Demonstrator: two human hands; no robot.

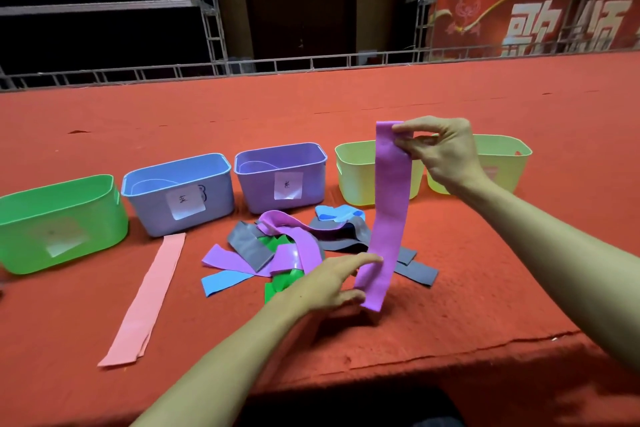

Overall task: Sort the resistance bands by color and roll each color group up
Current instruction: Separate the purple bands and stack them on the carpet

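My right hand (440, 149) pinches the top end of a purple band (388, 211) and holds it up so it hangs down lengthwise. At the band's lower end, my left hand (329, 282) has its thumb and fingers on either side of it. A loose pile of bands (287, 253) lies on the red surface behind my left hand: purple, grey, blue and green ones tangled together. A pink band (149, 298) lies flat and straight by itself to the left.
A row of bins stands behind the pile: green (59, 222), blue (180, 194), purple (280, 180) and two yellow ones (356, 170) (502, 159). The red-covered platform's front edge (450, 354) runs close to my body. A railing borders the far side.
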